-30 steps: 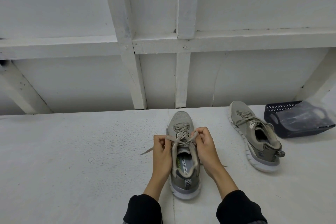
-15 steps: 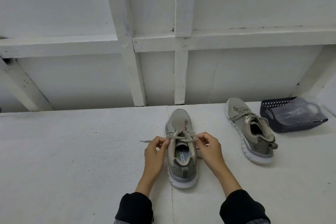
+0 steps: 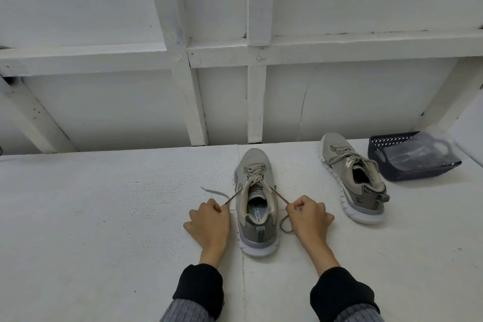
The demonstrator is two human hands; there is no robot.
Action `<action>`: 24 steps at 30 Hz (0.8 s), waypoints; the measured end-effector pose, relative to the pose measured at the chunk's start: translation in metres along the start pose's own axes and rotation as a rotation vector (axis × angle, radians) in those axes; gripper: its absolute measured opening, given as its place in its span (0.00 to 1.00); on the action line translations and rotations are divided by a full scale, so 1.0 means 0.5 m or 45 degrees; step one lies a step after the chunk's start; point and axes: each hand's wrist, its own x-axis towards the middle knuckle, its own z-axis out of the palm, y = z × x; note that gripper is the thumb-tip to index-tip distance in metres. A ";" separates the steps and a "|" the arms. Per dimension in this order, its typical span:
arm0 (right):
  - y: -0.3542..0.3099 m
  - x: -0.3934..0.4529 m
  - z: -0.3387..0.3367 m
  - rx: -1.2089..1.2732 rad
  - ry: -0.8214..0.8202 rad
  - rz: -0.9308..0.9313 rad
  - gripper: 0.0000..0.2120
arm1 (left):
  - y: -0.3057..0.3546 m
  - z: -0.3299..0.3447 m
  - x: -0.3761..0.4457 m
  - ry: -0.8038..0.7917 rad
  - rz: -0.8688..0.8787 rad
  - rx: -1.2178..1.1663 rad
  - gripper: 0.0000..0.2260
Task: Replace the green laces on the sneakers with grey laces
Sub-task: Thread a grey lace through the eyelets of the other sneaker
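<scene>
The left hand (image 3: 209,219) is pinching one lace end (image 3: 230,197), now drawn outward from the centre sneaker (image 3: 254,204) on the white surface (image 3: 104,217); the right hand (image 3: 307,217) is gripping the other. Both hands have separated, so the lace is likely being tightened.

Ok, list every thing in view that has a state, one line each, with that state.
left hand: pinches the left lace end, pulled taut.
right hand: pinches the right lace end, pulled taut.
near sneaker: upright, toe away, laced, not tied.
lace: threaded through the eyelets, both ends drawn out sideways.
far sneaker: upright, laced, untouched.
basket: open-topped, holds a clear plastic bag.
</scene>
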 end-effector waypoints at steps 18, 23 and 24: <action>-0.129 0.002 -0.049 -0.474 -0.163 -0.937 0.14 | 0.072 -0.056 -0.008 -0.270 0.551 -0.584 0.05; -0.131 0.018 -0.026 -0.595 -0.055 -1.133 0.07 | 0.071 -0.055 -0.016 -0.237 0.520 -0.661 0.07; -0.122 0.021 -0.021 -0.540 -0.006 -1.172 0.07 | 0.070 -0.055 -0.017 -0.248 0.527 -0.661 0.07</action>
